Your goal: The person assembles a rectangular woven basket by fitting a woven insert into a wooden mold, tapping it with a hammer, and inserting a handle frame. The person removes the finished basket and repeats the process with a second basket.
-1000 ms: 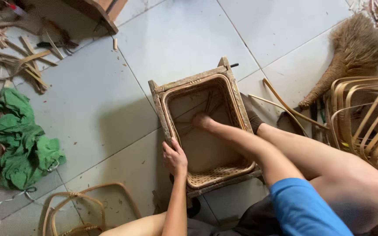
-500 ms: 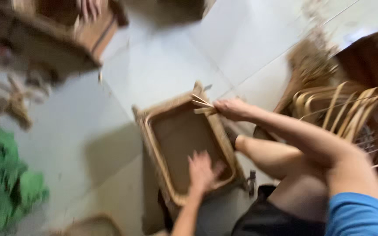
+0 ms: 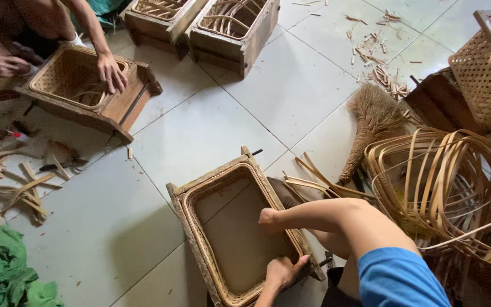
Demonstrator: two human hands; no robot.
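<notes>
At lower centre of the frame lay the basket (image 3: 240,227), its long axis running from upper left to lower right. The left hand (image 3: 282,272) gripped its near rim. The right hand (image 3: 268,217), fingers curled, pressed the right rim.

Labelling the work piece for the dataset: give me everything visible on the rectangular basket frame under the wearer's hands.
The wooden frame is rectangular, lying slightly askew on the tiled floor, open side up. Pale woven cane lines its inner rim; the middle is open, with grey showing through. A small peg sticks out at its far corner. The left hand grips the near right corner, thumb over the edge. A bare foot rests on the right rim. The right hand is out of view.
</notes>
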